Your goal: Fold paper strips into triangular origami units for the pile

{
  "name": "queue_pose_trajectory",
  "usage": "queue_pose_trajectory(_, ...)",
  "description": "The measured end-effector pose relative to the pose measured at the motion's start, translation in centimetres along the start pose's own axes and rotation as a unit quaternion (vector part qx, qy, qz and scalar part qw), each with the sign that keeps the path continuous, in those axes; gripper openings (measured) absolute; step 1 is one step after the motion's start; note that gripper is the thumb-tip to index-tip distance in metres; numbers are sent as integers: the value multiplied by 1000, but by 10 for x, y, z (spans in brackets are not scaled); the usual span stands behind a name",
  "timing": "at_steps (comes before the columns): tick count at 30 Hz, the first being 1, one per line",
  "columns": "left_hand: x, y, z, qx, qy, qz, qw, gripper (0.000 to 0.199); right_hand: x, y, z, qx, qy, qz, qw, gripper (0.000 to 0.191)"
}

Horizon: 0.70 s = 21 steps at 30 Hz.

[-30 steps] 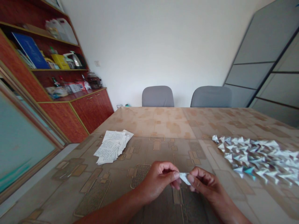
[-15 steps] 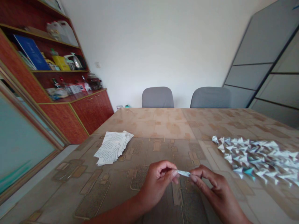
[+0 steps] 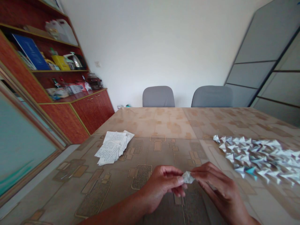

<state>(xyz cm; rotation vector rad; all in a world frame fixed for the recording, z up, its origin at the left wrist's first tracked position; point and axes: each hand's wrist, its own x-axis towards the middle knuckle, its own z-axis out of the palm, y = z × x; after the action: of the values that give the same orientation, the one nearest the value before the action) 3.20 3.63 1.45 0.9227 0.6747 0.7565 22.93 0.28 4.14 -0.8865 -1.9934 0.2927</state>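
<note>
Between my two hands, just above the table, is a small folded piece of printed paper (image 3: pixel 188 177). My left hand (image 3: pixel 167 181) pinches its left end between thumb and fingers. My right hand (image 3: pixel 217 184) is closed at its right side, fingertips on the paper's edge; the right thumb is partly hidden. To the left lies a loose stack of printed paper slips (image 3: pixel 112 148). Many small folded paper pieces (image 3: pixel 260 156) stand in rows on the right, one of them with a teal patch.
The table (image 3: pixel 164 122) has a patterned brown cover. Two grey chairs (image 3: pixel 158 97) stand at its far edge, against a white wall. A red-brown cabinet (image 3: pixel 91 109) with bottles, a kettle and boxes is at the left; grey panelled doors (image 3: pixel 255 47) are at the right.
The folded paper has turned from a thin edge-on strip to show a broader, pointed face. My right hand's fingers have shifted their grip and lie straighter along it.
</note>
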Motion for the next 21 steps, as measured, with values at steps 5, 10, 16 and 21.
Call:
queue_pose_trajectory(5,0,-1,3,-24,39,-3,999,31,-4,6,6,63,61,159,983,15)
queue_pose_trajectory(10,-4,-5,11,-17,68,27,997,36,-10,6,23,250,63,297,919,23)
queue_pose_trajectory(16,-7,-9,13,46,70,17,996,39,-12,11,28,277,81,304,908,25)
queue_pose_trajectory(21,-4,-2,10,95,54,84,991,29,-12,14,24,185,54,281,940,21)
